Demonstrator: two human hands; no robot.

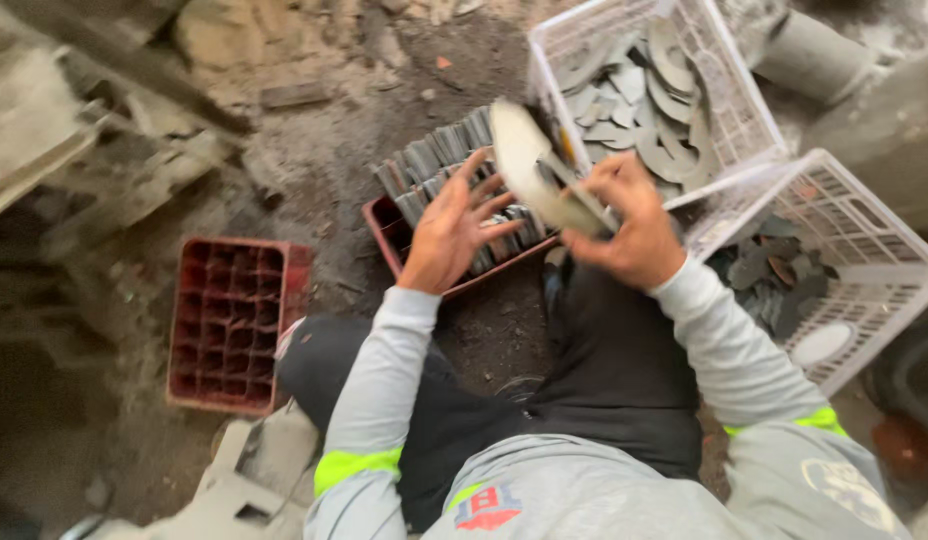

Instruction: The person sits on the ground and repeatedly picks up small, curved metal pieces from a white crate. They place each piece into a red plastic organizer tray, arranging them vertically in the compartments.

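Note:
My right hand [629,222] grips a pale, flat curved disc-like piece [532,165] together with a thin dark part, holding it tilted over the red tray. My left hand [452,228] is spread open, fingers apart, resting on the grey flat pieces [439,160] that stand packed on edge in the red tray [384,225] in front of my knees. The hands are close together, the disc's lower edge between them. The picture is blurred by motion.
Two white plastic crates stand at the right: the far crate [574,30] holds several grey curved pieces, the near crate [864,250] holds darker scraps. An empty red compartment crate [234,325] lies on the dirt floor at the left. Rubble and a grey pipe [814,50] surround.

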